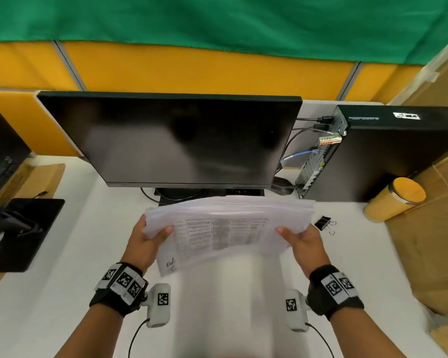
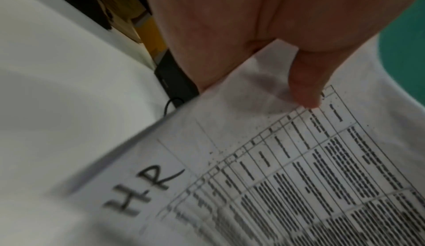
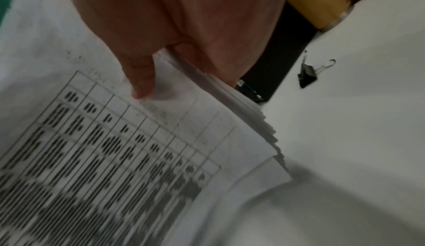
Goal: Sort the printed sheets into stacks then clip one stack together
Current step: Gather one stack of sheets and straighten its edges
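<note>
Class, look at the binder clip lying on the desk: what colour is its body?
Black, with silver wire handles; the binder clip shows best in the right wrist view.

1. A white desk (image 1: 83,254) fills the foreground under even, soft light.
2. Behind it stand yellow partition panels (image 1: 192,71) with grey dividers, and a green cloth (image 1: 217,19) hangs above them.
3. A dark, switched-off flat monitor (image 1: 171,138) stands at the desk's centre.
4. A black desktop computer case (image 1: 388,156) sits to its right, with brown cardboard (image 1: 429,244) beside it.
</note>
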A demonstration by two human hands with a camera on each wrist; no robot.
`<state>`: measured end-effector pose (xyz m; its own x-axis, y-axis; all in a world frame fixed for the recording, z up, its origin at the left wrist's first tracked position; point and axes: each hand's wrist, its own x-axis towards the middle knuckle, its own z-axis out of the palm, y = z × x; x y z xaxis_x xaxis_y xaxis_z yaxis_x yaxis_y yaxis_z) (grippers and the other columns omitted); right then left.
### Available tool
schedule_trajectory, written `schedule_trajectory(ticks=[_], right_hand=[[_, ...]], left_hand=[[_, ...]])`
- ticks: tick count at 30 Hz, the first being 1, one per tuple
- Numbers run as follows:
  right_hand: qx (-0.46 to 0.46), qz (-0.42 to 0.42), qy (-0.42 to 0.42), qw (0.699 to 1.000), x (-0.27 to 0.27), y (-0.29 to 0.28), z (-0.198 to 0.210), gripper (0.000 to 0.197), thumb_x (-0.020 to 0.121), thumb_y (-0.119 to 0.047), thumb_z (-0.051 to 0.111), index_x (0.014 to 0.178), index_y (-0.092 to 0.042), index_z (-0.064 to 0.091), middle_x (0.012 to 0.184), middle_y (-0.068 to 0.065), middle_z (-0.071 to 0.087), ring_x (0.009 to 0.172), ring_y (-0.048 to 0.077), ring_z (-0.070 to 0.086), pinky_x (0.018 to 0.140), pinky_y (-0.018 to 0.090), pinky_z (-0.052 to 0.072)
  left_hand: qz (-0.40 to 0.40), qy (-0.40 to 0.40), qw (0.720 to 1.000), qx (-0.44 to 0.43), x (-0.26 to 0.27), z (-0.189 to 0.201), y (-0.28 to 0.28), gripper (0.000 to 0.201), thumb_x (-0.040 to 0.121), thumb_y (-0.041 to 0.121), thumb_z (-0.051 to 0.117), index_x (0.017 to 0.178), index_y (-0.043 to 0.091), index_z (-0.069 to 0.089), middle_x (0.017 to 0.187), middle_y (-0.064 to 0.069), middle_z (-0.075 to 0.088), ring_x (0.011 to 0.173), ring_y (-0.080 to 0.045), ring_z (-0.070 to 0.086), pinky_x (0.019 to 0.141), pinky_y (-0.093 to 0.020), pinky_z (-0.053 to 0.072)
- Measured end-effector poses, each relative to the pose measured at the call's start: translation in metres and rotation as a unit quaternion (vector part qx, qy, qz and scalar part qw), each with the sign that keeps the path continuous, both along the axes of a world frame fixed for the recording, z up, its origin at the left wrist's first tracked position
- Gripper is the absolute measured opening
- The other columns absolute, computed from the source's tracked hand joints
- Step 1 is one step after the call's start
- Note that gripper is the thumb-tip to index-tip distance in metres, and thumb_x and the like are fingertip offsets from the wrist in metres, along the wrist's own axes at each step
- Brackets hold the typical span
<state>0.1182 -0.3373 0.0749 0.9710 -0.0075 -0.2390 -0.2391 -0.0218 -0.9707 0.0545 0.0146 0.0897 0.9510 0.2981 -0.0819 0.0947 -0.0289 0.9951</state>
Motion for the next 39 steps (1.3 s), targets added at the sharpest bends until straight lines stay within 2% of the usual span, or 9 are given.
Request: schedule_trajectory(ticks=[6, 9, 12, 16, 20, 26, 29, 32, 39], right_hand=[[-0.115, 0.057, -0.060, 0.990, -0.012, 0.003, -0.011, 0.030, 0.090, -0.005, 0.064, 0.110, -0.026, 0.058, 0.113, -0.006, 0.065, 0.100, -0.004, 0.062, 0.085, 0.010, 0.045], [-0.112, 0.010, -0.033, 0.993, -0.006, 0.008, -0.002, 0.019, 0.093, -0.015, 0.063, 0.096, -0.034, 0.061, 0.101, -0.011, 0.068, 0.095, 0.005, 0.064, 0.083, 0.021, 0.045], [-0.080, 0.005, -0.015, 0.997, -0.005, 0.005, -0.002, 0.022, 0.093, -0.015, 0.063, 0.106, -0.032, 0.062, 0.106, -0.010, 0.070, 0.100, 0.007, 0.065, 0.080, 0.020, 0.048], [-0.110, 0.045, 0.026, 0.993, -0.018, -0.002, -0.008, 0.037, 0.087, -0.012, 0.070, 0.118, -0.026, 0.058, 0.113, -0.002, 0.067, 0.109, 0.019, 0.063, 0.076, 0.017, 0.048], [-0.111, 0.038, -0.075, 0.990, -0.019, -0.002, 0.002, 0.053, 0.079, 0.007, 0.071, 0.119, -0.027, 0.058, 0.122, -0.008, 0.063, 0.117, 0.007, 0.057, 0.095, 0.020, 0.045], [-0.123, 0.038, -0.018, 0.992, -0.010, 0.003, -0.007, 0.036, 0.084, 0.004, 0.067, 0.096, -0.030, 0.060, 0.099, -0.007, 0.067, 0.106, 0.023, 0.065, 0.082, 0.026, 0.050], [-0.111, 0.026, -0.063, 0.992, -0.010, 0.000, 0.000, 0.049, 0.079, 0.011, 0.068, 0.110, -0.026, 0.059, 0.111, -0.010, 0.068, 0.112, 0.011, 0.061, 0.096, 0.029, 0.049], [-0.071, 0.002, -0.106, 0.992, -0.011, 0.005, 0.011, 0.057, 0.077, 0.011, 0.070, 0.119, -0.023, 0.053, 0.118, -0.008, 0.067, 0.112, 0.003, 0.061, 0.092, 0.019, 0.050], [-0.007, -0.030, -0.048, 0.998, -0.012, 0.014, 0.004, 0.050, 0.076, -0.025, 0.078, 0.121, -0.028, 0.054, 0.115, -0.002, 0.066, 0.105, 0.014, 0.064, 0.081, 0.027, 0.054]], left_hand=[[-0.019, 0.019, 1.000, 0.003, 0.003, -0.021, -0.009, 0.035, 0.060, 0.018, 0.075, 0.091, 0.016, 0.058, 0.086, 0.006, 0.065, 0.080, -0.014, 0.060, 0.070, -0.029, 0.049], [0.016, 0.037, 0.999, 0.006, 0.010, -0.027, -0.011, 0.025, 0.066, 0.016, 0.072, 0.088, 0.013, 0.059, 0.088, -0.009, 0.064, 0.083, -0.026, 0.059, 0.070, -0.039, 0.047], [0.024, 0.042, 0.998, 0.033, 0.012, -0.028, -0.008, 0.028, 0.070, 0.018, 0.072, 0.093, 0.010, 0.060, 0.092, -0.016, 0.066, 0.084, -0.030, 0.060, 0.073, -0.043, 0.048], [0.007, 0.082, 0.996, 0.037, 0.011, -0.039, -0.003, 0.036, 0.073, -0.003, 0.075, 0.102, 0.009, 0.059, 0.097, -0.014, 0.066, 0.092, -0.034, 0.063, 0.077, -0.041, 0.054], [0.015, 0.064, 0.998, 0.000, 0.012, -0.038, -0.004, 0.042, 0.069, -0.023, 0.063, 0.095, 0.010, 0.060, 0.104, -0.011, 0.068, 0.094, -0.030, 0.063, 0.078, -0.039, 0.051], [0.018, 0.104, 0.994, 0.014, 0.017, -0.045, -0.008, 0.043, 0.067, -0.014, 0.071, 0.103, 0.008, 0.062, 0.099, -0.011, 0.068, 0.097, -0.034, 0.063, 0.077, -0.038, 0.051], [0.022, 0.075, 0.997, 0.012, 0.017, -0.036, -0.007, 0.046, 0.069, -0.018, 0.067, 0.102, 0.014, 0.064, 0.100, -0.007, 0.067, 0.098, -0.033, 0.061, 0.080, -0.038, 0.051], [0.015, 0.045, 0.998, 0.028, 0.020, -0.034, -0.009, 0.033, 0.073, 0.008, 0.075, 0.103, 0.018, 0.064, 0.100, -0.007, 0.068, 0.097, -0.031, 0.064, 0.083, -0.038, 0.051], [0.009, 0.058, 0.998, -0.022, 0.018, -0.022, -0.018, 0.051, 0.067, 0.009, 0.079, 0.111, 0.025, 0.057, 0.106, -0.001, 0.067, 0.099, -0.021, 0.064, 0.087, -0.044, 0.053]])
